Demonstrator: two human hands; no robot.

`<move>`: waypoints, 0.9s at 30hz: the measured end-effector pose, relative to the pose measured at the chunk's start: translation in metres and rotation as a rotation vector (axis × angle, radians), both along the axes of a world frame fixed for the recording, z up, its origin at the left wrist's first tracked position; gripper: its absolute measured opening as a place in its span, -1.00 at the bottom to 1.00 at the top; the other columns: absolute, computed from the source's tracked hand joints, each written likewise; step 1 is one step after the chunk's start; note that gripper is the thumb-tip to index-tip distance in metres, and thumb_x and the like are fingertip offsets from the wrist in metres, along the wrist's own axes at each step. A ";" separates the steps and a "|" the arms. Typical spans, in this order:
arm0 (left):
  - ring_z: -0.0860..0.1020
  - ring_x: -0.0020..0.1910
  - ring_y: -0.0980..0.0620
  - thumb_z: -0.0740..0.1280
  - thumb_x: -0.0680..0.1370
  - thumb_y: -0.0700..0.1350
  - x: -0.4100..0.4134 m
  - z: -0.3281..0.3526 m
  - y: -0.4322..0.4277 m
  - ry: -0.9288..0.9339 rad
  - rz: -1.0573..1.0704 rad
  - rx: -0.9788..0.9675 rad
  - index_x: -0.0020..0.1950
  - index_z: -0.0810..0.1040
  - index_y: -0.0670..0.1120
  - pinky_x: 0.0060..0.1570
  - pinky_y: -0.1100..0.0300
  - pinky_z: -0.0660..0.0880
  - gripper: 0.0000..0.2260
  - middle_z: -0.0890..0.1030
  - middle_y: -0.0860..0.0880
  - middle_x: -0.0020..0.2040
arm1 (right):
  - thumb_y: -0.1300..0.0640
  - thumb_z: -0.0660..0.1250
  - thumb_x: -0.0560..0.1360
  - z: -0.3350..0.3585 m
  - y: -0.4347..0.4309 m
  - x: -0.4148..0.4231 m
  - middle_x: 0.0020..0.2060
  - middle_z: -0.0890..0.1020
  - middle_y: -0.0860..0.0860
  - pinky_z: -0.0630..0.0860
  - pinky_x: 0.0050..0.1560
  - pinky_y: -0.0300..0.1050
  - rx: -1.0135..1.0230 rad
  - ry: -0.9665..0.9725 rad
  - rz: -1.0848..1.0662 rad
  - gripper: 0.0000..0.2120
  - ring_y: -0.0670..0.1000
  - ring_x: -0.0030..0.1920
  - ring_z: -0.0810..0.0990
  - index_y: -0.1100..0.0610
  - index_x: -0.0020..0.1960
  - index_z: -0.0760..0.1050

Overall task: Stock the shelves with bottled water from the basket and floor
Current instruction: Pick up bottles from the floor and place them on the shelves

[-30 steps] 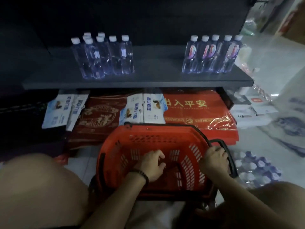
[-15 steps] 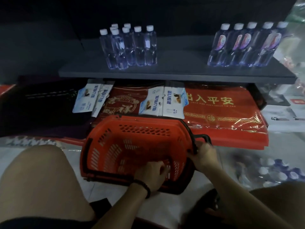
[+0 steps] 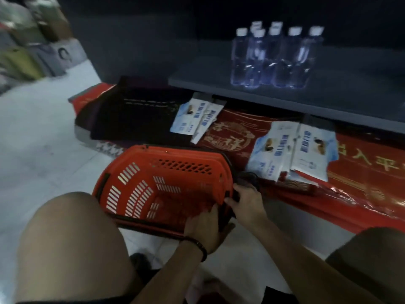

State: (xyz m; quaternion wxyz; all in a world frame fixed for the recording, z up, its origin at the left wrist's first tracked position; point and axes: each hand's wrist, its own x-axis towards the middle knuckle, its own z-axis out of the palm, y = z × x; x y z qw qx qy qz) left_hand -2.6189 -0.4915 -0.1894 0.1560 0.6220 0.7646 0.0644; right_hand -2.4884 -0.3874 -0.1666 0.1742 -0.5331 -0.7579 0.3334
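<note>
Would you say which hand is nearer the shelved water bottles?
Right. The right hand holds the black handle of the red basket, below the water bottles; the left hand grips its near rim, farther back.

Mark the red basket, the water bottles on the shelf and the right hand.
red basket (image 3: 182, 156), head view, on its far wall above the holes.
water bottles (image 3: 271, 60), head view, on the middle bottle's body.
right hand (image 3: 245, 202), head view, on the back of the hand.
</note>
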 end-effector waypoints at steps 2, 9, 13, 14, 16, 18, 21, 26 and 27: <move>0.60 0.23 -0.17 0.16 0.59 0.38 -0.021 0.003 -0.002 0.095 0.079 0.014 0.44 0.37 0.06 0.16 -0.03 0.51 -0.45 0.59 -0.03 0.31 | 0.16 0.53 0.51 -0.001 -0.002 -0.029 0.12 0.68 0.16 0.55 0.26 -0.09 -0.004 0.019 0.098 -0.66 0.17 0.19 0.65 0.07 0.28 0.68; 0.48 0.36 -0.20 0.18 0.66 -0.13 -0.086 0.017 -0.006 0.137 0.339 -0.064 0.74 -0.01 0.05 0.23 -0.09 0.48 -0.33 0.36 -0.09 0.49 | 0.25 0.29 0.60 0.008 -0.019 -0.130 0.31 0.64 0.14 0.53 0.33 -0.08 -0.043 -0.068 0.414 -0.62 0.17 0.32 0.62 0.15 0.39 0.61; 0.46 0.42 -0.21 0.19 0.66 -0.09 -0.132 0.028 -0.011 0.175 0.433 -0.164 0.74 0.00 0.09 0.29 -0.09 0.46 -0.33 0.37 -0.06 0.53 | 0.25 0.28 0.62 0.016 -0.034 -0.175 0.42 0.58 0.13 0.46 0.42 -0.05 -0.049 -0.110 0.507 -0.56 0.16 0.42 0.54 0.16 0.49 0.51; 0.45 0.44 -0.22 0.16 0.68 -0.07 -0.141 0.029 -0.013 0.176 0.449 -0.191 0.74 -0.02 0.09 0.31 -0.09 0.45 -0.35 0.35 -0.05 0.55 | 0.24 0.28 0.61 0.018 -0.038 -0.182 0.44 0.56 0.12 0.46 0.46 -0.03 -0.056 -0.100 0.522 -0.53 0.14 0.45 0.52 0.13 0.52 0.48; 0.42 0.47 -0.24 0.09 0.71 -0.04 -0.156 0.031 -0.017 0.178 0.483 -0.232 0.74 -0.09 0.08 0.34 -0.11 0.41 -0.38 0.30 -0.05 0.60 | 0.22 0.29 0.61 0.025 -0.042 -0.189 0.45 0.55 0.10 0.48 0.47 0.07 -0.070 -0.080 0.534 -0.50 0.13 0.45 0.52 0.05 0.55 0.45; 0.39 0.49 -0.25 0.06 0.73 -0.03 -0.162 0.034 -0.020 0.235 0.506 -0.284 0.74 -0.12 0.04 0.38 -0.12 0.38 -0.39 0.25 -0.10 0.63 | 0.19 0.30 0.60 0.031 -0.044 -0.188 0.39 0.59 0.06 0.54 0.41 0.11 -0.067 -0.072 0.534 -0.56 0.11 0.40 0.56 0.01 0.47 0.49; 0.36 0.50 -0.26 0.11 0.71 -0.04 -0.156 0.049 -0.015 0.315 0.465 -0.331 0.74 -0.03 0.02 0.40 -0.13 0.40 -0.39 0.22 -0.15 0.63 | 0.18 0.31 0.63 0.043 -0.038 -0.173 0.36 0.55 0.04 0.50 0.41 0.06 0.003 -0.122 0.576 -0.65 0.09 0.40 0.52 0.02 0.39 0.53; 0.43 0.48 -0.21 0.21 0.67 -0.04 -0.117 0.086 0.011 0.356 0.338 -0.263 0.54 0.38 -0.03 0.42 -0.09 0.44 -0.59 0.45 -0.11 0.49 | 0.11 0.31 0.66 0.064 -0.008 -0.112 0.44 0.45 0.00 0.47 0.42 0.06 0.077 -0.222 0.588 -0.57 0.07 0.44 0.46 -0.06 0.52 0.43; 0.47 0.46 -0.19 0.21 0.67 -0.06 -0.105 0.095 0.018 0.357 0.293 -0.249 0.51 0.42 -0.02 0.41 -0.07 0.46 -0.61 0.49 -0.10 0.48 | 0.10 0.32 0.66 0.072 -0.002 -0.095 0.44 0.45 -0.01 0.46 0.43 0.04 0.089 -0.234 0.575 -0.58 0.07 0.44 0.45 -0.07 0.51 0.45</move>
